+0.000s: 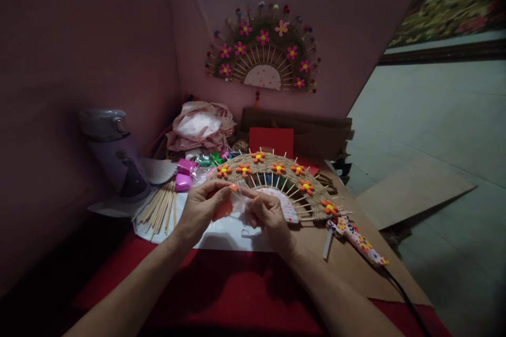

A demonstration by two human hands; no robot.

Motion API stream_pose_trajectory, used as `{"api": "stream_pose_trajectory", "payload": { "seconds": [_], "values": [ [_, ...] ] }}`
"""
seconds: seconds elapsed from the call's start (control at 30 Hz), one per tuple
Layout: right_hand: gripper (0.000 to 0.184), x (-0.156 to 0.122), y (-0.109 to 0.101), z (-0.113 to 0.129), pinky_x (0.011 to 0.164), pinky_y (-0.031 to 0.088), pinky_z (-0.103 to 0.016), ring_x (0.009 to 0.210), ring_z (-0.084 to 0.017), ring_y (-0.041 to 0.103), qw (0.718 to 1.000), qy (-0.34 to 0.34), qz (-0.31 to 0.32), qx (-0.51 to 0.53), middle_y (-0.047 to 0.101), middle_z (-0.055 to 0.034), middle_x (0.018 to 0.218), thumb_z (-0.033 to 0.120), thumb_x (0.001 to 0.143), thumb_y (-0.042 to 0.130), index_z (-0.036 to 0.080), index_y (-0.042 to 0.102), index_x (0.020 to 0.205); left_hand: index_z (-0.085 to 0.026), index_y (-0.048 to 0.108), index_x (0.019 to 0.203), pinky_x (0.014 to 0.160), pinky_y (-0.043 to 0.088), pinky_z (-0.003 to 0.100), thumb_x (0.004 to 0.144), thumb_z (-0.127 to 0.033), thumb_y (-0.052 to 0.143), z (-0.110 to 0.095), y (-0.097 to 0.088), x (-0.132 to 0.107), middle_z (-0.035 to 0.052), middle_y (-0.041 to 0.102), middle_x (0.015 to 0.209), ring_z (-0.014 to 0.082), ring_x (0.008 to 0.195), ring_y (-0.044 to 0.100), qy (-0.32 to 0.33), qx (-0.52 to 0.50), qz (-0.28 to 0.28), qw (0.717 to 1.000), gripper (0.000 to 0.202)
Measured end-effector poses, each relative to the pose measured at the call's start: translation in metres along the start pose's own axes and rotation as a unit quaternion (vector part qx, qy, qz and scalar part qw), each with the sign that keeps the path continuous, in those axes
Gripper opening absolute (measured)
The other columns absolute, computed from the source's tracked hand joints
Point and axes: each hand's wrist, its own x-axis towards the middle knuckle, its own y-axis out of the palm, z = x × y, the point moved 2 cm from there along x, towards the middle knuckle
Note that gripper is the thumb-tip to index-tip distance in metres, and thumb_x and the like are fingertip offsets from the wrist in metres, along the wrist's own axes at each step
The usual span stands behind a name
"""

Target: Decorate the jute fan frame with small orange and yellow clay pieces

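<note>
Between my two hands is a small clear plastic bag (238, 201) with orange clay (223, 209) in it. My left hand (204, 205) pinches the bag's left side around the clay. At the other side, the fingers of my right hand (271, 218) are curled closed on the clear plastic. Just behind the hands lies a half-round fan (292, 176) wrapped in twine, with thin sticks fanning out and orange flowers with yellow centres on it. A white sheet (237, 241) lies under my hands.
Bundled wooden sticks (160, 209) and a purple bottle (118, 158) stand left. Pink clay packets (184, 174) and crumpled cloth (201, 124) lie behind. A decorated glue gun (359, 239) with a cord rests on cardboard (316, 253) at right. A finished-looking fan (263, 52) hangs on the pink panel.
</note>
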Motion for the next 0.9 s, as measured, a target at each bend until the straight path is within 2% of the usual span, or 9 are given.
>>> {"api": "stream_pose_trajectory", "payload": {
  "seconds": [0.17,0.37,0.47,0.7,0.8,0.9],
  "values": [
    [0.053,0.0005,0.0019,-0.0008,0.043,0.022,-0.022,0.043,-0.006,0.025,0.999,0.005,0.009,0.051,0.034,0.0065,0.052,0.059,0.080,0.054,0.014,0.065,0.106,-0.014,0.071,0.074,0.045,0.040,0.020,0.065,-0.034,0.074,0.0013,0.0018,0.0000,0.0004,0.059,0.057,0.0092,0.050,0.050,0.004,0.005,0.021,1.000,0.022],
    [0.042,0.0016,0.0007,0.0047,0.043,0.024,-0.022,0.043,-0.007,0.026,0.999,-0.006,0.012,0.031,0.031,0.0072,0.050,0.055,0.079,0.057,0.018,0.067,0.095,-0.015,0.072,0.076,0.046,0.041,0.020,0.063,-0.037,0.075,0.0054,0.0011,0.0006,0.0010,0.061,0.059,0.0093,0.050,0.051,-0.011,0.011,0.024,1.000,0.026],
    [0.037,0.0018,-0.0002,0.0045,0.043,0.025,-0.022,0.043,-0.007,0.028,0.999,-0.019,-0.015,0.023,0.034,0.0067,0.049,0.051,0.080,0.058,0.018,0.067,0.092,-0.015,0.073,0.078,0.051,0.043,0.020,0.065,-0.040,0.073,0.0048,0.0010,0.0008,0.0025,0.063,0.064,0.0104,0.056,0.054,-0.003,0.010,0.014,1.000,0.028],
    [0.038,0.0016,-0.0051,-0.0017,0.043,0.023,-0.022,0.042,-0.006,0.029,0.997,-0.044,-0.066,0.006,0.034,0.0056,0.047,0.047,0.085,0.054,0.014,0.072,0.087,-0.015,0.073,0.082,0.060,0.046,0.021,0.067,-0.040,0.071,0.0038,-0.0006,0.0010,0.0038,0.065,0.073,0.0122,0.067,0.058,0.001,0.003,-0.003,1.000,0.028],
    [0.040,0.0009,-0.0055,-0.0008,0.044,0.023,-0.023,0.042,-0.006,0.030,0.996,-0.042,-0.076,-0.006,0.034,0.0054,0.045,0.048,0.085,0.053,0.013,0.073,0.084,-0.016,0.074,0.082,0.062,0.047,0.022,0.068,-0.039,0.071,0.0036,-0.0019,0.0014,0.0055,0.067,0.079,0.0137,0.071,0.059,0.021,0.018,-0.017,0.999,0.027],
    [0.040,0.0005,-0.0038,0.0012,0.044,0.023,-0.022,0.042,-0.006,0.030,0.996,-0.034,-0.077,-0.005,0.036,0.0054,0.046,0.048,0.086,0.052,0.014,0.072,0.089,-0.017,0.074,0.081,0.066,0.047,0.023,0.068,-0.038,0.072,0.0033,-0.0021,0.0018,0.0051,0.067,0.077,0.0153,0.074,0.059,0.054,0.045,-0.024,0.997,0.025]
  ]
}}
